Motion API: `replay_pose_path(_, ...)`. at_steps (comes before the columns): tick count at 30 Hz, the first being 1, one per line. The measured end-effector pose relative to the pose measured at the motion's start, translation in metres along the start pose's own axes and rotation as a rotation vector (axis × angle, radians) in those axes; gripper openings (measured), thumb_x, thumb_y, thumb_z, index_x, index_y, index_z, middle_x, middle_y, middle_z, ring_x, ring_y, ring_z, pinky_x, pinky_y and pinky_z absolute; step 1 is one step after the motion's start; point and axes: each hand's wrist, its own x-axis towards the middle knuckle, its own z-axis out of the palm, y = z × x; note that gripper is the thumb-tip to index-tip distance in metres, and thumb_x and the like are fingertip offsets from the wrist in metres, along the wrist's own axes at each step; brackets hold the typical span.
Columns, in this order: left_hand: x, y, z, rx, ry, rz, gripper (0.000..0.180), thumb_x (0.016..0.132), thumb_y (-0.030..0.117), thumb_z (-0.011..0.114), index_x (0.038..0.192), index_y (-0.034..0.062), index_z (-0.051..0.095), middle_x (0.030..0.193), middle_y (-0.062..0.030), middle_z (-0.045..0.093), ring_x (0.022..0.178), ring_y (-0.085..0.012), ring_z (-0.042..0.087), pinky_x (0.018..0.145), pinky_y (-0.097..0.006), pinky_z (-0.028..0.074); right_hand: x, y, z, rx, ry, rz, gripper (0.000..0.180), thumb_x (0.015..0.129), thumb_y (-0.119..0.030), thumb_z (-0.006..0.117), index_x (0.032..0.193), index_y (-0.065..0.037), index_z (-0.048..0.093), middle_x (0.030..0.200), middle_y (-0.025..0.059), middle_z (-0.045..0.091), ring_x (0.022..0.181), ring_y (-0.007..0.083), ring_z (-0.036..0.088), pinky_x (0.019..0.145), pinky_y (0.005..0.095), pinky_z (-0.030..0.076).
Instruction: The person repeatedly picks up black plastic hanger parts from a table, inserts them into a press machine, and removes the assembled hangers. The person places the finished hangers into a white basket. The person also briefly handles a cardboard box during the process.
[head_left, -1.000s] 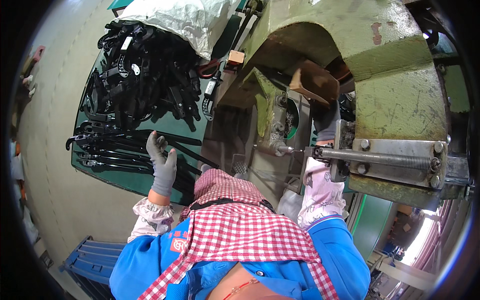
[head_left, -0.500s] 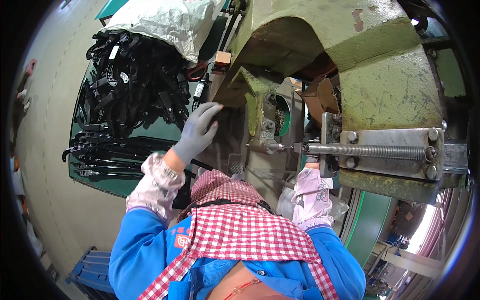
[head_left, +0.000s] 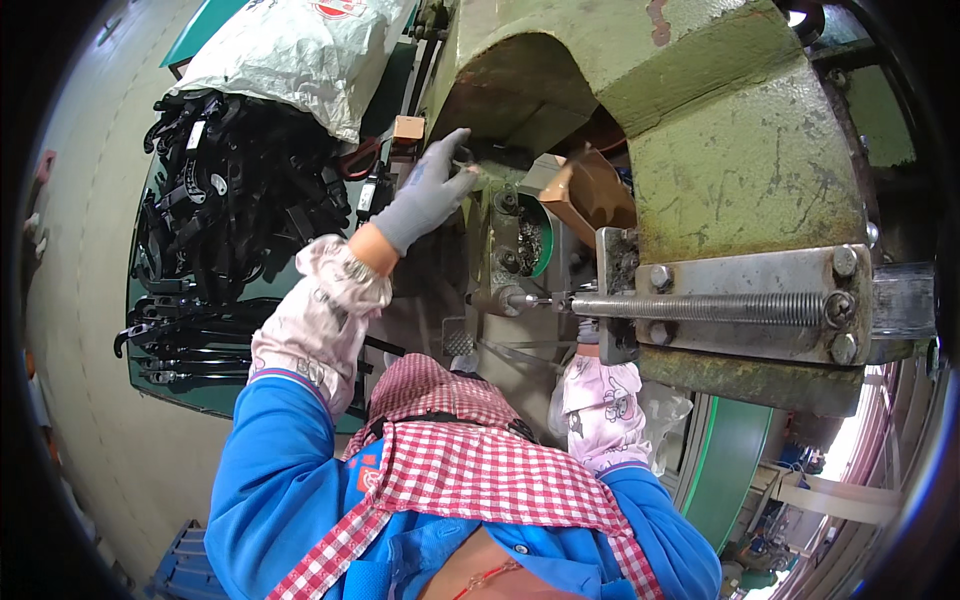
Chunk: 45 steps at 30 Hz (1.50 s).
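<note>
My left hand (head_left: 428,200), in a grey glove, reaches to the arched opening of a green press-like machine (head_left: 745,165). Its fingers are apart beside the machine's lower arm (head_left: 505,235), and I see nothing clearly held in them. Most of my right hand (head_left: 588,331) is hidden behind the machine's steel plate (head_left: 617,262); only a bit of glove and wrist shows, so its fingers cannot be made out. Just above that wrist, a metal rod with a long coil spring (head_left: 710,307) runs sideways, its tip close to the end of the lower arm.
On the green table (head_left: 215,400) at left lie a heap of black metal parts (head_left: 235,200) and a row of black rods (head_left: 215,335). A white sack (head_left: 290,65) covers its far end. Behind the lower arm are a green bowl of small metal pieces (head_left: 535,240) and a cardboard box (head_left: 592,198).
My left hand has moved away from the black parts, farther forward and right to the machine's opening. The head view has shifted, so the machine appears farther left.
</note>
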Motion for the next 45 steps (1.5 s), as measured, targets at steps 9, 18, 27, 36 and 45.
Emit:
replay_pose_path(9, -0.038, 0.047, -0.028, -0.985, 0.215, -0.077, 0.061, 0.097, 0.005, 0.043, 0.155, 0.0078, 0.023, 0.142, -0.011, 0.045, 0.128, -0.0175, 0.048, 0.107, -0.033, 0.04, -0.006, -0.107, 0.185, -0.035, -0.627, -0.323, 0.05, 0.095, -0.037, 0.063, 0.128, 0.0, 0.059, 0.107, 0.0093, 0.07, 0.084, 0.0153, 0.067, 0.074, 0.0277, 0.053)
replay_pose_path(18, -0.142, 0.026, -0.083, -1.057, 0.466, -0.223, 0.046, 0.104, 0.02, 0.043, 0.147, 0.0124, 0.028, 0.145, -0.0129, 0.043, 0.131, -0.0304, 0.051, 0.103, -0.043, 0.05, 0.105, -0.057, 0.214, -1.003, -0.29, -0.826, 0.024, 0.085, -0.023, 0.069, 0.101, -0.005, 0.072, 0.098, 0.0142, 0.071, 0.092, 0.0307, 0.068, 0.08, 0.0369, 0.051)
replay_pose_path(27, -0.177, 0.018, -0.078, -1.061, 0.501, -0.451, 0.054, 0.102, 0.02, 0.049, 0.151, 0.0172, 0.026, 0.145, -0.0093, 0.043, 0.133, -0.0287, 0.049, 0.105, -0.045, 0.048, 0.123, -0.049, 0.24, -1.436, -0.2, -0.815, 0.045, 0.085, -0.05, 0.062, 0.108, -0.012, 0.073, 0.103, 0.0128, 0.072, 0.097, 0.0341, 0.066, 0.087, 0.0445, 0.05)
replay_pose_path(36, -0.145, 0.014, -0.06, -1.038, 0.439, -0.423, 0.065, 0.102, 0.021, 0.052, 0.156, 0.0173, 0.015, 0.145, -0.0091, 0.042, 0.135, -0.0244, 0.046, 0.108, -0.042, 0.044, -0.012, -0.135, 0.266, -0.719, -0.828, -0.852, 0.024, 0.084, -0.019, 0.074, 0.101, -0.003, 0.07, 0.091, 0.0094, 0.071, 0.081, 0.0155, 0.066, 0.076, 0.0286, 0.051)
replay_pose_path(45, -0.134, 0.006, -0.057, -0.651, 0.307, -0.096, 0.06, 0.099, -0.001, 0.049, 0.15, 0.0282, 0.036, 0.159, -0.02, 0.014, 0.137, -0.0345, 0.043, 0.104, -0.04, 0.05, 0.045, -0.106, 0.215, -0.742, -0.458, -0.24, 0.033, 0.092, -0.031, 0.068, 0.103, -0.001, 0.071, 0.086, 0.0035, 0.069, 0.075, 0.0119, 0.061, 0.073, 0.0257, 0.049)
